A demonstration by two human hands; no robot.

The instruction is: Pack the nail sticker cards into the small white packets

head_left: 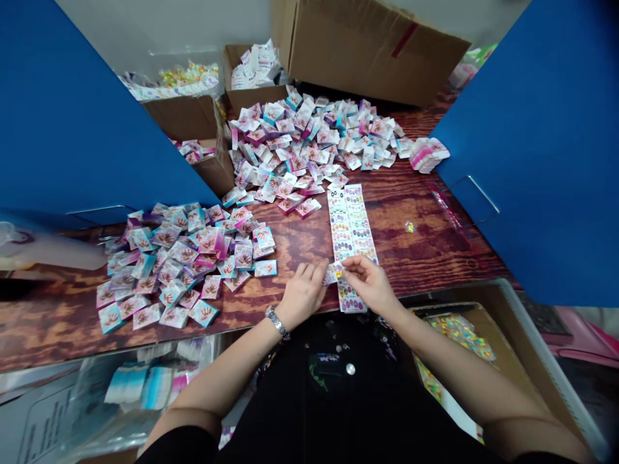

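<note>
My left hand [305, 291], with a metal watch on the wrist, has its fingers closed on the left edge of a small printed paper slip [331, 275]. My right hand [370, 283] pinches at the slip's other side, where a tiny yellow piece [339, 274] shows by the fingertips; its kind is too small to make out. Under both hands lie two long paper strips [352, 222] printed with rows of coloured oval designs, side by side on the wooden table [391, 258]. Part of the strips is hidden by my right hand and the slip.
Small printed boxes lie in a left heap [184, 258] and a bigger back heap [309, 142]. A tiny clear packet [410, 227] is at right. Cardboard boxes [367, 51] stand behind. Blue panels [541, 161] flank both sides. An open bin [546, 367] of colourful packets sits below right.
</note>
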